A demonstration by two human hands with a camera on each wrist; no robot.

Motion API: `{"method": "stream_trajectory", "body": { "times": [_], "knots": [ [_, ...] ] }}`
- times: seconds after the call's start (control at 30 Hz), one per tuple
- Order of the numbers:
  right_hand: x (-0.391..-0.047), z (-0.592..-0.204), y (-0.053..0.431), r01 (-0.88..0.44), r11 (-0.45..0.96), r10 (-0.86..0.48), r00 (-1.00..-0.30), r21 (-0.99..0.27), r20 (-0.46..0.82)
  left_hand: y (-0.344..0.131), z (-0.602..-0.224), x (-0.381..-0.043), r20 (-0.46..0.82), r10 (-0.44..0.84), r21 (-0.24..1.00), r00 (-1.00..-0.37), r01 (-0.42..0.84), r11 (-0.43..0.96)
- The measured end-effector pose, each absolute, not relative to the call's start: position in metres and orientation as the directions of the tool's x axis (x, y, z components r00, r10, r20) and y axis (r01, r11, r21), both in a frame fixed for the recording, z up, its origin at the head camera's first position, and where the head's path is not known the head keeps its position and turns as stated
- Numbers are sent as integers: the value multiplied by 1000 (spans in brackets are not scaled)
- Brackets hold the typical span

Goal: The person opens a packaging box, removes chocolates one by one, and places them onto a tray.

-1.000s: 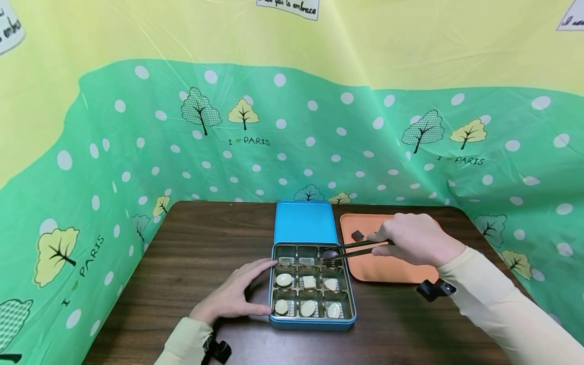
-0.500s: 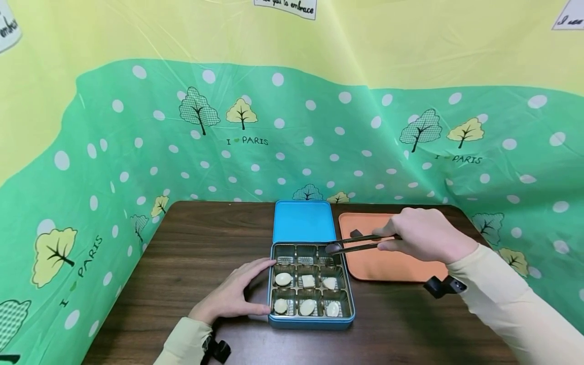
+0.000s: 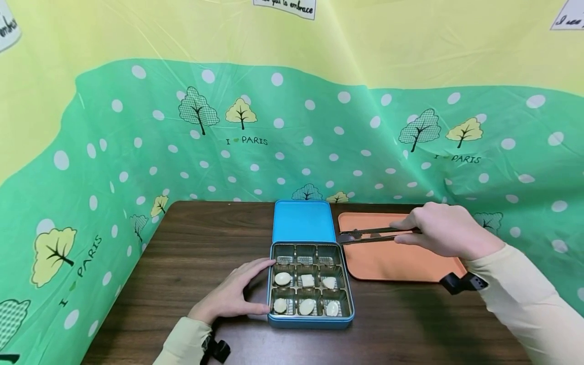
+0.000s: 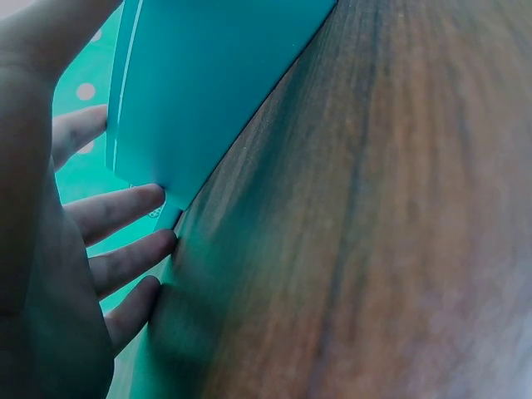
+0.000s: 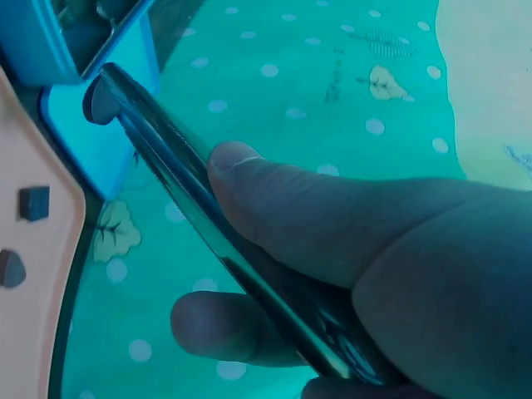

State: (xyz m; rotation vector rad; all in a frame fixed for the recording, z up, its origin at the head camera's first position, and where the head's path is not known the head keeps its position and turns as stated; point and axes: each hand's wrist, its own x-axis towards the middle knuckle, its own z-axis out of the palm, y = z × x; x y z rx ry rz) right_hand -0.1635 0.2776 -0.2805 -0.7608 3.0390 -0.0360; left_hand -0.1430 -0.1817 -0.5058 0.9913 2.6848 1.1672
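A blue tin [image 3: 312, 322] stands on the table, its gold divided insert holding small white pieces, such as an oval one [image 3: 283, 279], in the middle and front rows. My left hand [image 3: 232, 294] rests on the tin's left side, fingers spread and fairly straight. My right hand [image 3: 447, 230] grips dark metal tongs [image 3: 380, 239]. Between their tips is a small dark brown, chocolate-like piece [image 5: 101, 101], held over the left edge of the orange tray [image 3: 410, 268], just right of the tin's back corner. In the right wrist view, a dark square piece [image 5: 34, 203] lies on the tray.
The tin's bright blue lid [image 3: 303, 221] lies folded open behind it. Another dark piece [image 5: 12, 268] is on the tray. Around the brown wooden table [image 3: 214, 233] hangs a green and yellow printed cloth [image 3: 292, 137].
The tongs with the dark piece have moved up and right, out of the tin's back right compartment to over the tray's left edge. The left hand stays in place.
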Motion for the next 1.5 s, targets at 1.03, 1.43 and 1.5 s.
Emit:
{"method": "stream_trajectory", "body": {
  "times": [1.03,1.43,1.5],
  "knots": [
    [-200,-312,377,-303,950,-312,-935,-76,-170,-183,-508,-142,208,574,669,-792,544,506],
    [-206,-325,395,-281,959,-284,-943,-39,-174,-182,-507,-143,215,578,667,-787,551,502],
    [-207,-326,396,-285,958,-287,-943,-40,-171,-182,-506,-143,214,577,667,-788,549,503]
  ]
}}
